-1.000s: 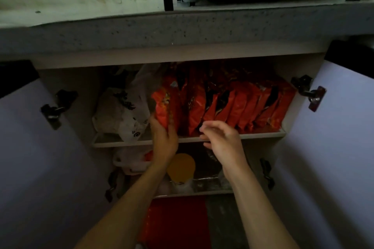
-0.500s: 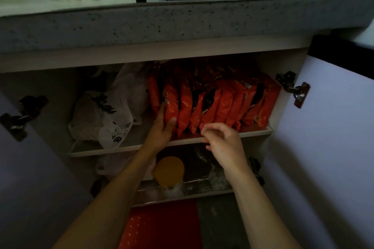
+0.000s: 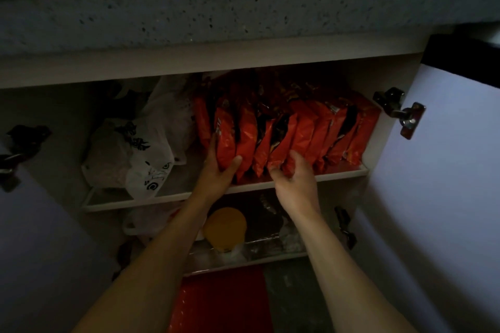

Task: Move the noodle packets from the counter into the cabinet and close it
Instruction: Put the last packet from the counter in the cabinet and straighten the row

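The cabinet (image 3: 311, 51) stands open under the counter (image 3: 243, 13), both doors swung wide. On its upper shelf (image 3: 173, 194) the noodle packets (image 3: 305, 138) stand on edge in a tight row. They look light, crinkly and slippery, the contents likely brittle; best held low by the flat faces. The left hand (image 3: 216, 173) grips the end packet (image 3: 226, 143), thumb across its front. The right hand (image 3: 296, 180) curls its fingers against the lower edges mid-row.

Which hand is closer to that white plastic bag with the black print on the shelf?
Left. The left hand grips the leftmost noodle packet, just right of the white plastic bag. The right hand holds packets farther right along the row.
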A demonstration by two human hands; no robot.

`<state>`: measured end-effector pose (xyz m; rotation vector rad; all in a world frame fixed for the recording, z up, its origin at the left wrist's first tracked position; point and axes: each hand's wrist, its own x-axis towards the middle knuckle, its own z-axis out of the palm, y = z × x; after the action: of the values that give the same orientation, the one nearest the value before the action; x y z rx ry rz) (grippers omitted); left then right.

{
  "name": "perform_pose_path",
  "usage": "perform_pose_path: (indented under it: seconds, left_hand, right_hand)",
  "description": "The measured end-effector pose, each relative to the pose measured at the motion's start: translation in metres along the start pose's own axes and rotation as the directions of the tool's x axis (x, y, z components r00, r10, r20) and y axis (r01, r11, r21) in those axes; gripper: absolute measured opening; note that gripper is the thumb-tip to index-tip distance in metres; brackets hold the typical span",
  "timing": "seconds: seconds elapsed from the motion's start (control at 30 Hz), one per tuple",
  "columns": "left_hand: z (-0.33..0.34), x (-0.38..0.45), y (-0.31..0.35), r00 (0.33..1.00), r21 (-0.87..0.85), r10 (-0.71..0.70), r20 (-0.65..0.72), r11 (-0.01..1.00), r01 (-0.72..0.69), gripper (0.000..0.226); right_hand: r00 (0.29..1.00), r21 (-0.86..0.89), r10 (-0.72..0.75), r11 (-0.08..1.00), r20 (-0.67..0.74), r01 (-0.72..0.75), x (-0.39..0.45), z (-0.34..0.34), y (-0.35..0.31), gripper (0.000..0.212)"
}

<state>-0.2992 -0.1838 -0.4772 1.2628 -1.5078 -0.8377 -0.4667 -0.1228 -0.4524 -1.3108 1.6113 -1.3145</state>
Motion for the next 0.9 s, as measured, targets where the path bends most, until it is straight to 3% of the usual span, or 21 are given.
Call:
perform_pose_path:
  seconds: [0.07,0.17,0.37,0.47,0.77,0.9]
  left_hand:
    - [0.000,0.002,0.001,1.000,0.023,-0.020,-0.003,1.000,0.021,0.081]
    - [-0.001,0.005,-0.003,0.999,0.065,-0.041,-0.026,0.997,0.043,0.096]
    - [0.006,0.008,-0.010,0.995,0.119,-0.085,-0.052,0.989,0.091,0.092]
    - [0.007,0.013,-0.013,0.995,0.098,-0.083,-0.063,0.991,0.089,0.102]
    - [-0.011,0.014,0.000,0.975,0.001,-0.220,-0.004,0.975,0.220,0.101]
    - [-0.020,-0.009,0.012,0.972,0.006,-0.228,-0.050,0.974,0.228,0.088]
  right_hand:
    - [0.999,-0.051,-0.035,0.998,-0.005,0.035,0.008,-0.002,0.000,0.077]
    - [1.000,-0.086,0.024,0.996,0.003,-0.024,0.018,-0.003,0.000,0.094]
    - [0.999,-0.162,0.037,0.986,0.035,-0.031,0.037,0.011,0.007,0.105]
    - [1.000,-0.208,0.027,0.978,0.009,-0.025,0.044,0.016,0.009,0.106]
    - [0.993,-0.225,-0.079,0.973,-0.089,0.057,0.034,-0.005,0.016,0.087]
    - [0.985,-0.196,-0.143,0.973,-0.095,0.122,0.019,-0.020,0.007,0.045]
